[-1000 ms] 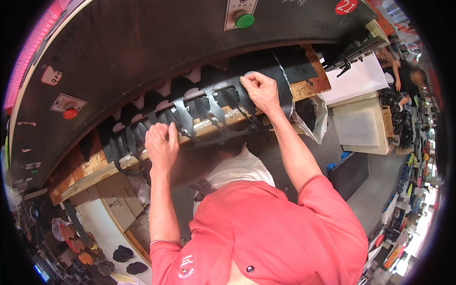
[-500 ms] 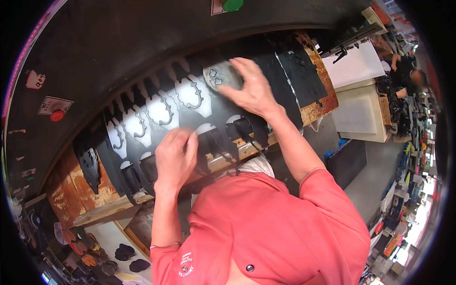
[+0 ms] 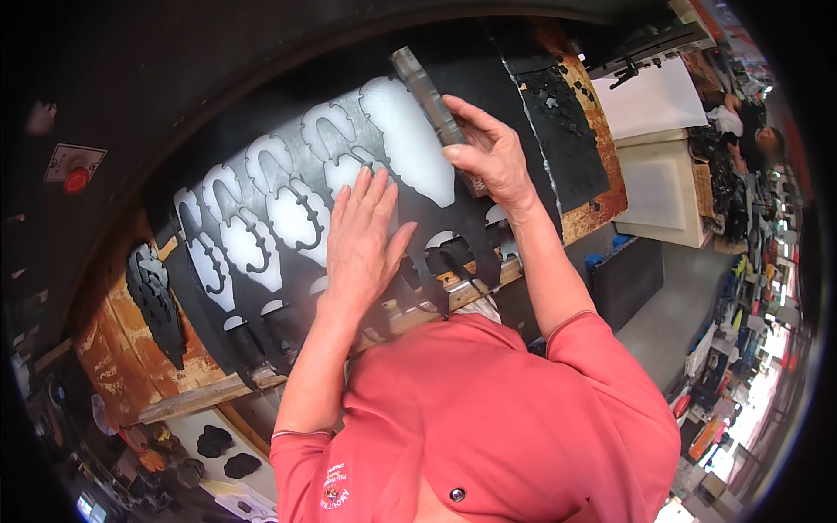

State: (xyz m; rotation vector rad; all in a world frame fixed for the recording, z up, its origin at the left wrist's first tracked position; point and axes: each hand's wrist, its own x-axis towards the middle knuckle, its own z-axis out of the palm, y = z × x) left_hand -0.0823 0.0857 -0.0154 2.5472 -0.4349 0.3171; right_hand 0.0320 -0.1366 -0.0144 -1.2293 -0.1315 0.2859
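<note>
My right hand [image 3: 497,157] grips a long grey metal cutting die [image 3: 427,91] between thumb and fingers. The die is turned up on its edge above a black sheet [image 3: 471,78]. Fingers stretched out, my left hand [image 3: 362,235] lies over the sheet beside the cut openings. Through these shoe-part-shaped openings a white surface [image 3: 405,148] shows; the largest is next to the die. Thin notched strips of black material [image 3: 301,213] lie across several openings.
A dark machine head [image 3: 218,61] with a red button [image 3: 77,179] spans the far side. Stacked black cut pieces [image 3: 155,301] lie on the worn wooden board [image 3: 113,340] at left. Black scraps [image 3: 558,113] sit at right, near a white-topped stand [image 3: 654,192].
My right hand has tipped the die from flat to on edge, and a large white opening shows beside it. My left hand has moved right and farther out. The machine head has shifted away.
</note>
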